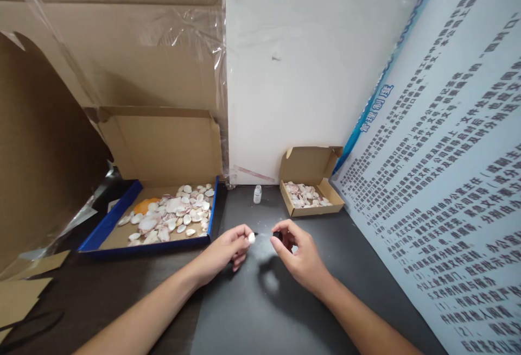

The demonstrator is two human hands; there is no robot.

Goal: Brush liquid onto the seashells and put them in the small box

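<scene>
Between the thumb and fingers of my left hand (232,245) is a small white seashell (252,238). My right hand (296,249) pinches the black cap of a small brush (277,235), whose thin pale stem points left at the shell. The dark brush tip is at the shell's upper edge; whether it touches cannot be made out. Beyond both hands, a little clear glass bottle (257,195) with a white label stands upright, its neck without a cap.
A blue-edged cardboard box (146,247) with many seashells stands open at the left. At the back right is a smaller open cardboard box (315,211) of shells. A white wall panel (285,73) rises behind, and a printed poster (439,181) leans along the right.
</scene>
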